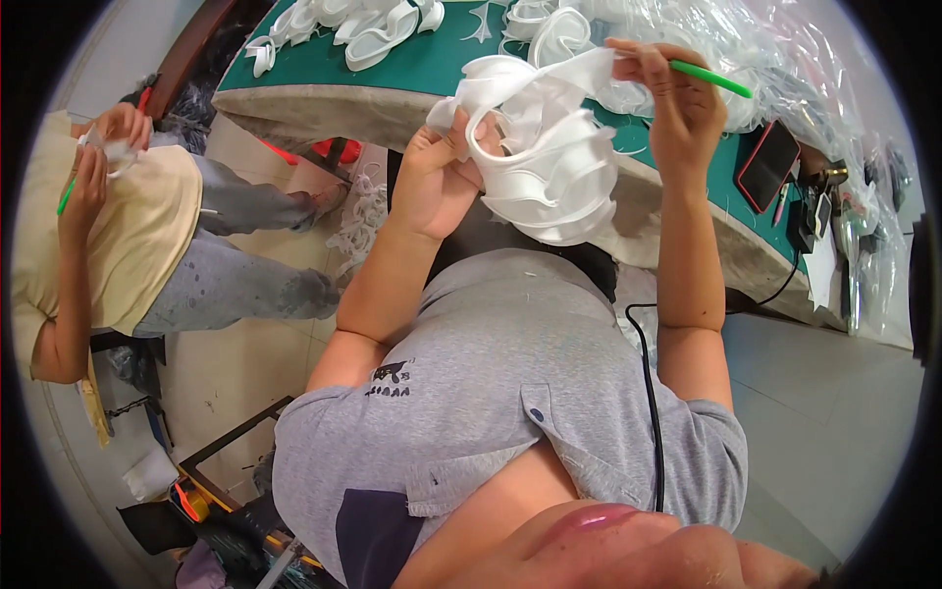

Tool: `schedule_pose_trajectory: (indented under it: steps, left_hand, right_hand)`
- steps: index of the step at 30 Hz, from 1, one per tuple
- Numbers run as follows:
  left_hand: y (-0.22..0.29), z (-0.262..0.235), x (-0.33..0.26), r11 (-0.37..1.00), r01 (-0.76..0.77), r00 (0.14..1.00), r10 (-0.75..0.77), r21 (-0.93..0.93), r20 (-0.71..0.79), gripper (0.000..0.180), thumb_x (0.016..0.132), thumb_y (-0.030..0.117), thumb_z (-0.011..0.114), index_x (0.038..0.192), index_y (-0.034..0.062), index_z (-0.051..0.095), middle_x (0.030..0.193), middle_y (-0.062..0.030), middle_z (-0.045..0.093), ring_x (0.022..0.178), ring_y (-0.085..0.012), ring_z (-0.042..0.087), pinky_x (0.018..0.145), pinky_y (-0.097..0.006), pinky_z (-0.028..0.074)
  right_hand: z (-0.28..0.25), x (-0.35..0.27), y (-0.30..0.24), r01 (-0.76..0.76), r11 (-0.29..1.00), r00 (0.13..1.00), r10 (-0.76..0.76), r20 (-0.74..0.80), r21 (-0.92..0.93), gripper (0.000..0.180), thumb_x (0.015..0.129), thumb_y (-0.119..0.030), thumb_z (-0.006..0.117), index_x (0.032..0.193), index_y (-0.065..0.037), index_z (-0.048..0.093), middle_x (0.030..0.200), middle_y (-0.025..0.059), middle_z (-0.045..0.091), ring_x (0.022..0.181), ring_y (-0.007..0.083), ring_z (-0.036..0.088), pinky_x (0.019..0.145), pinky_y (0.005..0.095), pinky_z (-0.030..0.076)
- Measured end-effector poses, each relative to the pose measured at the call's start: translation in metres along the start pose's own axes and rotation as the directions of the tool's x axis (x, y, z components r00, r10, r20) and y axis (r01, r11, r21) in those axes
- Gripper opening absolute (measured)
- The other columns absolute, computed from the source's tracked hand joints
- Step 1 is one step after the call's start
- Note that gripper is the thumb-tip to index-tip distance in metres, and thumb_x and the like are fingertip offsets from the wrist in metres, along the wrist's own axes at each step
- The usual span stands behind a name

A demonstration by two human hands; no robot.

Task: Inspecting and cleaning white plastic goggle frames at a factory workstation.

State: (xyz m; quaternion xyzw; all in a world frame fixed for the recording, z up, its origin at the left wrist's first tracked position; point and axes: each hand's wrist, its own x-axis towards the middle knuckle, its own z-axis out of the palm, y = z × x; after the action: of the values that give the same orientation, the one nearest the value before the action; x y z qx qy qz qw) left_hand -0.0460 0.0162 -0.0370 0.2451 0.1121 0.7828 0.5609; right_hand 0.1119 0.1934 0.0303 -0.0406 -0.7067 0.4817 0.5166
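A chain of white moulded, cup-shaped fabric pieces [554,182] hangs between my two hands above the table's front edge. My left hand [442,172] is closed on the chain's left side, thumb on top and the other fingers partly hidden behind the fabric. Higher up and to the right, my right hand [677,88] pinches the end of a white strip [579,79] drawn out from the pieces. A slim green-handled tool [711,79] is held in that same hand, its handle pointing right; its working end is hidden.
More white pieces [383,34] lie on the green tabletop [324,74]. Clear plastic [785,69] heaps at the right, near a red-edged phone [767,167] and a black cable [648,393]. Left, another person [128,236] holds a white piece and a green tool. White scraps [363,216] cover some floor.
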Motion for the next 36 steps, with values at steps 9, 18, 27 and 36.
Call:
schedule_pose_trajectory:
  steps: [9, 18, 27, 36]
  left_hand:
    - [-0.002, 0.013, 0.002, 0.916, 0.133, 0.990, -0.102, -0.379, 0.100, 0.040, 0.097, 0.017, 0.042, 0.130, -0.0063, 0.039, 0.135, -0.0249, 0.042, 0.128, -0.0368, 0.038, 0.109, -0.049, 0.029]
    - [-0.009, 0.031, -0.005, 0.998, 0.042, 0.988, -0.048, -0.046, -0.145, 0.035, 0.096, 0.019, 0.048, 0.127, 0.0032, 0.047, 0.130, -0.0129, 0.051, 0.122, -0.0265, 0.047, 0.102, -0.045, 0.037]
    - [-0.022, 0.034, -0.011, 0.940, 0.160, 0.951, -0.066, 0.300, -0.301, 0.043, 0.090, 0.020, 0.062, 0.127, 0.0059, 0.047, 0.119, -0.0047, 0.056, 0.110, -0.0163, 0.052, 0.094, -0.033, 0.041]
    - [-0.023, 0.042, -0.017, 0.939, -0.018, 0.976, 0.090, 0.343, -0.196, 0.043, 0.089, 0.015, 0.062, 0.128, 0.0061, 0.046, 0.122, -0.0065, 0.056, 0.112, -0.0190, 0.053, 0.094, -0.036, 0.042]
  right_hand:
    - [0.014, -0.026, -0.021, -0.073, 0.997, 0.995, 0.075, -0.064, 0.025, 0.019, 0.093, -0.012, 0.056, 0.099, 0.005, 0.061, 0.094, 0.0134, 0.065, 0.069, 0.0114, 0.054, 0.067, 0.0252, 0.047]
    - [0.018, -0.036, -0.014, 0.348, 0.765, 0.937, -0.266, 0.225, -0.542, 0.024, 0.076, -0.009, 0.073, 0.096, 0.000, 0.063, 0.092, 0.0093, 0.065, 0.075, 0.0194, 0.061, 0.068, 0.0282, 0.050]
    - [0.035, -0.038, -0.001, 0.446, 0.639, 0.884, -0.206, 0.420, -0.626, 0.035, 0.070, -0.003, 0.072, 0.103, -0.003, 0.061, 0.100, 0.0103, 0.063, 0.086, 0.0277, 0.061, 0.072, 0.0336, 0.051]
    - [0.023, -0.043, -0.013, 0.405, 0.660, 0.904, -0.187, 0.384, -0.633, 0.024, 0.075, 0.002, 0.066, 0.099, -0.002, 0.063, 0.096, 0.0122, 0.067, 0.083, 0.0277, 0.065, 0.071, 0.0325, 0.052]
